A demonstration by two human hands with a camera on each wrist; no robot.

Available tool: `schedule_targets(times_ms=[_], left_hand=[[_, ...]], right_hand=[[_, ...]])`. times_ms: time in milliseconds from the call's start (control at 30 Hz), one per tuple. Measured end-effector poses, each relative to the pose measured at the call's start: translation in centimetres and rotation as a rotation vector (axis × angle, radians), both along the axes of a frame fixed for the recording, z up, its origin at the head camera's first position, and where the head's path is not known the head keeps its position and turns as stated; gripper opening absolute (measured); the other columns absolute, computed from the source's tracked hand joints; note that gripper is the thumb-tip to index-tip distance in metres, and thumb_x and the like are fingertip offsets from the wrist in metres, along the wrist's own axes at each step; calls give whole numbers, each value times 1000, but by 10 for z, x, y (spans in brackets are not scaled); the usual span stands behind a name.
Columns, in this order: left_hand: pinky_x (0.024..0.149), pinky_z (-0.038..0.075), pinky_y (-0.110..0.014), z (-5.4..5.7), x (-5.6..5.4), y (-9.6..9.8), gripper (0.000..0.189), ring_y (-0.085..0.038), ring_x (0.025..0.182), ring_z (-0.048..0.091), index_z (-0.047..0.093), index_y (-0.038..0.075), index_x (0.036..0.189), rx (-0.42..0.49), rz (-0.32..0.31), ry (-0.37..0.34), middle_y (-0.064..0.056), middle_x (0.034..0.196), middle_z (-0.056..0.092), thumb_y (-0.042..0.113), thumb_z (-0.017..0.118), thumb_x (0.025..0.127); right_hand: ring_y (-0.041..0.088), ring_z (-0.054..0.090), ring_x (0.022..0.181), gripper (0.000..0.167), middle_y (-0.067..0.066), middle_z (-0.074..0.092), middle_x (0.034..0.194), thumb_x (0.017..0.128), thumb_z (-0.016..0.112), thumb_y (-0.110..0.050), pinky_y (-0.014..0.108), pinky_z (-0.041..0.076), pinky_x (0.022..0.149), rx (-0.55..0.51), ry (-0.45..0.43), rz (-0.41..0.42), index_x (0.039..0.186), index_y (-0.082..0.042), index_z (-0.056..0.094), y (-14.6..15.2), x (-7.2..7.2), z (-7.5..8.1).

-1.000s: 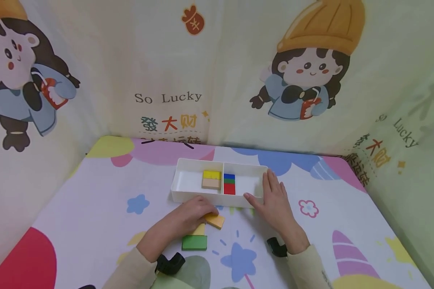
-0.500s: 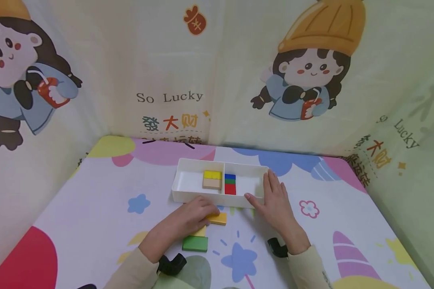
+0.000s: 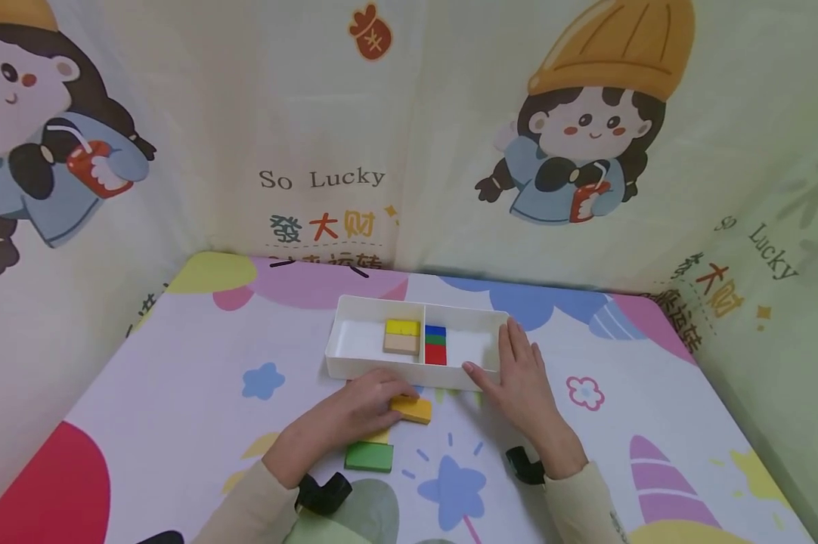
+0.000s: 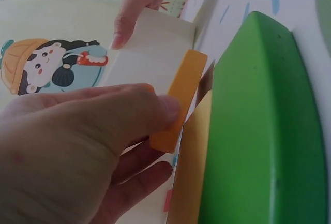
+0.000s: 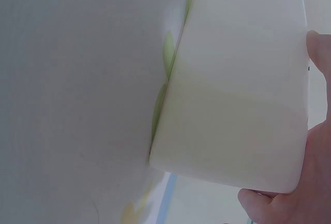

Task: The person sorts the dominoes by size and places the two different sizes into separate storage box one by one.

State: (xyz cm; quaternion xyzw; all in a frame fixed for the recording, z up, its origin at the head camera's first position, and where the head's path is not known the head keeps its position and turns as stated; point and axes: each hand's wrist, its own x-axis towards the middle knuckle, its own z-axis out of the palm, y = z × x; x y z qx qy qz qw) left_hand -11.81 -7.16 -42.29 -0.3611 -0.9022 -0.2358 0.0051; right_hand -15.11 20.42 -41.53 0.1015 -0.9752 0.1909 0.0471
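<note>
Just in front of a white two-part box (image 3: 361,369), my left hand (image 3: 344,412) pinches an orange block (image 3: 416,410) between thumb and fingers. The left wrist view shows that orange block (image 4: 189,81) tilted. Under the left hand lie a pale yellow block (image 3: 380,437), partly hidden, and a green block (image 3: 369,457). My right hand (image 3: 526,389) rests on the box's right end, fingers straight along the end wall, thumb touching the front rim. In the left compartment sit yellow blocks (image 3: 402,326) and a tan block (image 3: 401,344). The right one holds blue, green and red blocks (image 3: 435,354).
A cartoon-printed cloth covers the table (image 3: 178,423), with patterned curtains (image 3: 443,151) behind and at both sides. Black wrist mounts (image 3: 323,493) stick out from both sleeves.
My left hand has shifted slightly right with the orange block, which has turned from slanting to more level. The right hand and the box keep their places.
</note>
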Motion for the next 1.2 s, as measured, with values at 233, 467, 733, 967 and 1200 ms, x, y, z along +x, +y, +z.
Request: schedule_targets(times_ms=[233,467,733,967,1200], left_hand=[[93,55,-24,5,0,-1,26,-14,105,62,69,11,114,79,-17,-25,-1,114,68,13,73,89],[91,56,-26,13,-2,-4,29,-12,102,62,67,10,118,166,-21,-127,0,116,69,12,72,90],[92,57,-33,22,-3,-11,36,-14,105,62,63,9,126,318,-45,-182,0,120,69,9,71,90],[91,58,-35,24,-1,-13,39,-14,106,61,63,11,127,326,-16,-173,0,122,69,10,73,89],[88,58,-32,24,-2,-14,38,-14,102,63,63,8,126,347,-46,-153,-3,123,68,9,72,90]], right_hand=[[41,10,152,100,21,7,166,92,56,-60,63,9,122,3,6,3,156,3,13,0,0,0],[41,9,153,101,21,6,166,92,56,-62,63,9,122,8,-2,-3,157,3,13,0,0,0],[41,11,152,101,21,7,166,92,55,-62,63,9,122,11,19,-1,157,3,13,2,-2,-1],[41,9,153,102,21,6,166,91,55,-63,63,8,122,9,5,3,157,2,12,3,-2,-2],[41,9,153,101,20,6,166,92,55,-62,63,9,122,2,14,7,157,2,12,2,-1,-4]])
